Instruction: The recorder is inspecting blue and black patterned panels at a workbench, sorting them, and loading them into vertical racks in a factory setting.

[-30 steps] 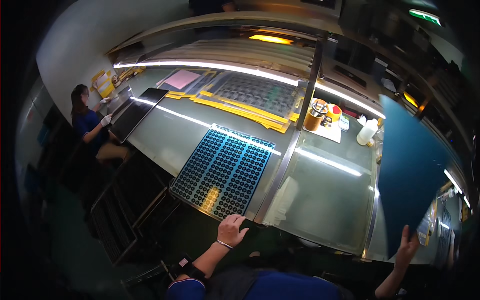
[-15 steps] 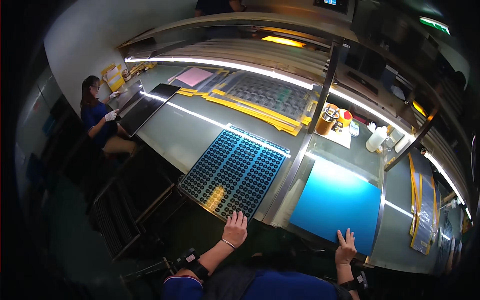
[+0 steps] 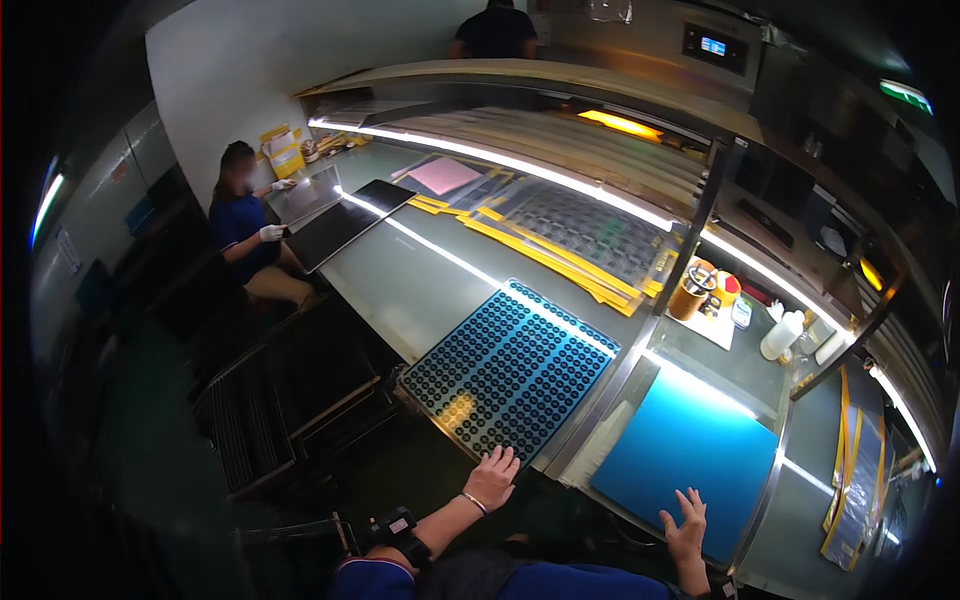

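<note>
A thin panel (image 3: 505, 375) with a teal-blue face and rows of small dark rings lies on the bench at the middle. My left hand (image 3: 493, 478) rests on its near right corner, fingers stretched over the edge, the thumb out of sight. To the right lies a plain bright-blue sheet (image 3: 690, 450). Over its near edge is my right hand (image 3: 686, 528), fingers spread and nothing in them; whether it touches the sheet I cannot tell.
Yellow-edged films (image 3: 580, 235) and a pink sheet (image 3: 443, 176) lie farther back. A white bottle (image 3: 782, 335) and a brown container of tools (image 3: 692, 292) stand behind the blue sheet. A gloved co-worker (image 3: 245, 220) handles a dark panel (image 3: 350, 225). Left below is a dark rack (image 3: 250, 425).
The whole view has shifted, with the bench sitting farther right and lower. My right hand has drawn back a little and its fingers have spread. My left hand remains on the ringed panel's corner.
</note>
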### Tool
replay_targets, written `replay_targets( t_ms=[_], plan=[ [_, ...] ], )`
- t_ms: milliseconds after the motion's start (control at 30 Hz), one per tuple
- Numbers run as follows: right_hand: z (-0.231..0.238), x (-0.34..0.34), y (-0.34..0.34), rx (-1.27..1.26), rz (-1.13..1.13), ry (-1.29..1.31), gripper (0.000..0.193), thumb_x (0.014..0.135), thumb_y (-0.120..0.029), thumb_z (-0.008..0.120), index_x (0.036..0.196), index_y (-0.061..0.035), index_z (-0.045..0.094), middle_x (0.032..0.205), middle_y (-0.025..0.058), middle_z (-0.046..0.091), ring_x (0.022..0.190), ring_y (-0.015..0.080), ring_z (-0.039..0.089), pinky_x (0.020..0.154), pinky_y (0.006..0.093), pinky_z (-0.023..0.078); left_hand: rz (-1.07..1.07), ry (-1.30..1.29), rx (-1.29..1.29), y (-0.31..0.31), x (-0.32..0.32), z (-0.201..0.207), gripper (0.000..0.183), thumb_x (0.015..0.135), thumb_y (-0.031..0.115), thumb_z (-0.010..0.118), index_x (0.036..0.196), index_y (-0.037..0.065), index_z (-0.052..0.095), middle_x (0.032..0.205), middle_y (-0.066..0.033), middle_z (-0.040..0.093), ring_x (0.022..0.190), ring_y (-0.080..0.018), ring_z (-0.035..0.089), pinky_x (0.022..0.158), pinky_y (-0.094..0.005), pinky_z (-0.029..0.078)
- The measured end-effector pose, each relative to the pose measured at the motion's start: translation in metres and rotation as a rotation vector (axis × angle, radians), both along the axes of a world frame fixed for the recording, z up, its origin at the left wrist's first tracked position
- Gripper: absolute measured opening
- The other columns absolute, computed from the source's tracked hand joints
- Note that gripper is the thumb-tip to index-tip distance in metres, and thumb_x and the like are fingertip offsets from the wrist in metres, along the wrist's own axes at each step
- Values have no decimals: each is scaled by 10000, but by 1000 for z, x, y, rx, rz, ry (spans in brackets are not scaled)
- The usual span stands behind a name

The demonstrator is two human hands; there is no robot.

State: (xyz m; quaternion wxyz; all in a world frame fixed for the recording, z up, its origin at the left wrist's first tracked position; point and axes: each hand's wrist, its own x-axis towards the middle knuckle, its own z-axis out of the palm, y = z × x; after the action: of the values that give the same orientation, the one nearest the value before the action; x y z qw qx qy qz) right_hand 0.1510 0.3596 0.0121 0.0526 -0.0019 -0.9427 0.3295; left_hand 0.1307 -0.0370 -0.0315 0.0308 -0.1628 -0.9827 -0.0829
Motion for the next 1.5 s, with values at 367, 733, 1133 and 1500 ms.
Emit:
replay_targets(
  t_ms=[367, 733, 1133, 1500],
  plan=[
    [-26, -19, -44, 2, 191, 71, 429, 699, -90, 710, 1117, -63, 618, 1207, 224, 539, 1181, 381, 471, 1019, 446, 344, 6, -188, 117, -8, -8, 4, 547, 684, 176, 731, 1186, 78, 539, 1308, -124, 424, 1218, -307, 414, 937, -366, 441],
    [-29, -17, -61, -37, 213, 76, 385, 699, -64, 699, 1079, -55, 636, 1181, 223, 556, 1144, 385, 498, 986, 419, 387, 3, -293, 122, -7, -7, 16, 510, 719, 202, 709, 1188, 85, 548, 1356, -129, 391, 1245, -314, 409, 940, -368, 447],
    [-19, -43, -88, -126, 274, 27, 333, 730, -41, 663, 1062, -35, 637, 1162, 211, 569, 1092, 369, 535, 960, 410, 405, 29, -253, 145, -10, -12, 8, 530, 708, 182, 709, 1195, 70, 536, 1345, -126, 406, 1252, -319, 394, 979, -379, 425],
    [-19, -32, -92, -139, 277, 96, 267, 731, -24, 652, 998, -26, 659, 1100, 193, 611, 1089, 351, 551, 933, 403, 428, 19, -322, 96, -5, -8, 19, 543, 723, 207, 710, 1223, 94, 530, 1389, -95, 385, 1296, -301, 360, 1005, -368, 407]
  ],
)
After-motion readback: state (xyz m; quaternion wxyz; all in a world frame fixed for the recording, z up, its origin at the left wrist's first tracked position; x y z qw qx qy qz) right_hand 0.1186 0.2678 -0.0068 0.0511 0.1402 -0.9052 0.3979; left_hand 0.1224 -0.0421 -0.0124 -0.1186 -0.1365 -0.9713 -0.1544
